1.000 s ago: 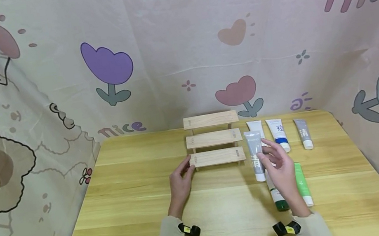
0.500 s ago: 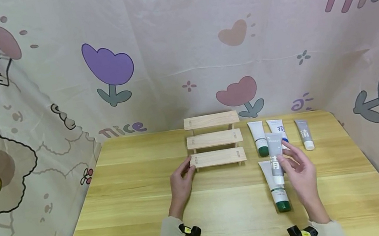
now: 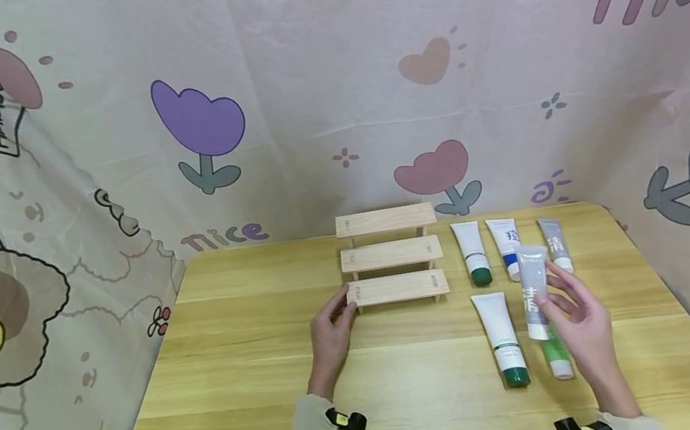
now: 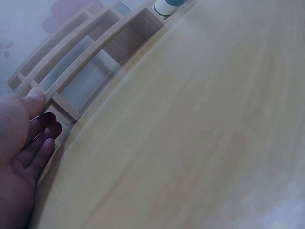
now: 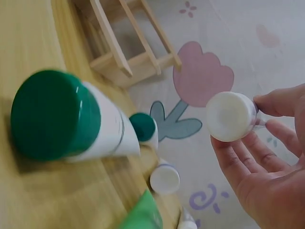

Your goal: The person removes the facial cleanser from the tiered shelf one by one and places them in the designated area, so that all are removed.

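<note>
In the head view a three-tier wooden rack (image 3: 396, 288) stands at the back of the table. My left hand (image 3: 329, 335) holds its left end at the lowest step; the left wrist view has the thumb (image 4: 35, 100) over the step's corner and the other fingers bent just below. My right hand (image 3: 578, 320) pinches a grey squeeze tube (image 3: 534, 275), white cap down, raised over the right side. A green tube (image 3: 557, 358) lies partly hidden beneath it. To its left is a white tube with a dark green cap (image 3: 499, 330).
Behind these lie a smaller white tube with a green cap (image 3: 471, 247), a white and blue tube (image 3: 504, 238) and another grey tube (image 3: 551, 234). A printed cloth (image 3: 298, 101) hangs along the table's back edge (image 3: 254, 247).
My right hand has carried the grey tube rightward and slightly nearer, from beside the rack to over the green tube. The left hand and the rack have stayed in place.
</note>
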{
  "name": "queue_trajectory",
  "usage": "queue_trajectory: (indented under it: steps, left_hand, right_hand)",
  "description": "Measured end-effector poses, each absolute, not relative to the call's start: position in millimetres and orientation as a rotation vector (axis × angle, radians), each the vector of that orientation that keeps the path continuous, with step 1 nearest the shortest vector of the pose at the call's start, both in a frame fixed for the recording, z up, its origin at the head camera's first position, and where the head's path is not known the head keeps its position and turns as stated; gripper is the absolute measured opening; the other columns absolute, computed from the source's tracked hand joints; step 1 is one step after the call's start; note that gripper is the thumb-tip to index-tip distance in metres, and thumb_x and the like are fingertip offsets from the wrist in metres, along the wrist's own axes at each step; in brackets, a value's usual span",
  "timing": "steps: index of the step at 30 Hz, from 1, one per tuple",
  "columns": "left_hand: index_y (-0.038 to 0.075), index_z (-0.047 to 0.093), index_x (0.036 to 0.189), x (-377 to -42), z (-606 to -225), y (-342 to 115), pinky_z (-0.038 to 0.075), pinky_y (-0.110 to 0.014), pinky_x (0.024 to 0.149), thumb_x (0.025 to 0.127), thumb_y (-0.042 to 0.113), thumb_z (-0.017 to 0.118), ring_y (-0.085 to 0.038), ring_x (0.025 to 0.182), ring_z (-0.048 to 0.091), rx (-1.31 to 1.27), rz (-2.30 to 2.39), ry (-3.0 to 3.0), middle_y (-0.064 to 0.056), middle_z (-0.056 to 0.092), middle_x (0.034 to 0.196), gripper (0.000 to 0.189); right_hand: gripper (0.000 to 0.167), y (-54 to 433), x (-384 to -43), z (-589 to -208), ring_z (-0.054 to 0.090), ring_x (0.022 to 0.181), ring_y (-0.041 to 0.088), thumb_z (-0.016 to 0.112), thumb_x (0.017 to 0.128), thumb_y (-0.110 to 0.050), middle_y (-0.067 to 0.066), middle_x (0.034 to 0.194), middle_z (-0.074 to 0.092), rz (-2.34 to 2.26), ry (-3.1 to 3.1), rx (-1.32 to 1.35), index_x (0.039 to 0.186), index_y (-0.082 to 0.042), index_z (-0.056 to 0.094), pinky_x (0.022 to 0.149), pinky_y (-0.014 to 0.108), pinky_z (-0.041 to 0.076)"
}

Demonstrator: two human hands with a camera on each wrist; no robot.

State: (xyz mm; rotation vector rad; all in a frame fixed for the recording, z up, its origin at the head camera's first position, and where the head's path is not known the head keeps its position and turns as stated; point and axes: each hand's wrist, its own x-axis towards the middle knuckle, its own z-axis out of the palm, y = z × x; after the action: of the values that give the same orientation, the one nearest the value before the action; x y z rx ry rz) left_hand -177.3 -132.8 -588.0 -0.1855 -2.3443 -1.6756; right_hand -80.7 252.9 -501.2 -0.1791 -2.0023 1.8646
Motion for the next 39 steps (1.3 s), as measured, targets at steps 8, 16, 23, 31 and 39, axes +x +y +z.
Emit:
queue_trajectory:
  steps: [8, 16, 23, 31, 39]
  left_hand:
    - [0.015, 0.066, 0.138, -177, -588, -133, 0.059, -0.027, 0.085, 0.099, 0.019, 0.070, -0.021, 0.102, 0.070, -0.167, -1.695, -2.351, -0.007, 0.071, 0.128, 0.039]
    - [0.016, 0.066, 0.139, -177, -590, -133, 0.059, -0.028, 0.086, 0.100, 0.022, 0.070, -0.021, 0.104, 0.069, -0.183, -1.700, -2.355, -0.008, 0.070, 0.129, 0.040]
    - [0.016, 0.066, 0.138, -180, -593, -134, 0.059, -0.026, 0.084, 0.099, 0.021, 0.071, -0.020, 0.102, 0.070, -0.176, -1.710, -2.349, -0.006, 0.071, 0.128, 0.039]
    - [0.015, 0.066, 0.139, -182, -587, -133, 0.059, -0.026, 0.085, 0.100, 0.020, 0.070, -0.022, 0.103, 0.070, -0.202, -1.707, -2.344, -0.008, 0.070, 0.130, 0.040]
    - [0.017, 0.066, 0.138, -180, -588, -134, 0.059, -0.030, 0.089, 0.099, 0.020, 0.071, -0.020, 0.105, 0.069, -0.163, -1.724, -2.361, -0.006, 0.070, 0.130, 0.040]
  right_hand:
    - [0.054, 269, -73, -505, 0.065, 0.105, 0.007, 0.069, 0.092, 0.011, -0.004, 0.122, 0.068, 1.780, -2.035, -0.265, 0.144, -0.001, 0.057, 0.088, 0.010, 0.052]
    - [0.051, 282, -69, -507, 0.066, 0.104, 0.006, 0.071, 0.093, 0.007, -0.006, 0.121, 0.070, 1.770, -2.033, -0.356, 0.142, -0.001, 0.059, 0.087, 0.010, 0.052]
    - [0.049, 292, -65, -512, 0.068, 0.097, 0.006, 0.070, 0.093, 0.008, -0.006, 0.118, 0.070, 1.806, -1.993, -0.412, 0.140, 0.001, 0.060, 0.077, 0.013, 0.056]
    - [0.049, 307, -61, -515, 0.066, 0.101, 0.001, 0.071, 0.095, 0.002, -0.011, 0.120, 0.068, 1.758, -2.055, -0.486, 0.142, -0.003, 0.060, 0.081, 0.008, 0.052]
    - [0.053, 320, -58, -526, 0.063, 0.098, -0.006, 0.071, 0.097, -0.007, -0.022, 0.114, 0.065, 1.691, -2.215, -0.561, 0.148, -0.007, 0.056, 0.077, 0.007, 0.051]
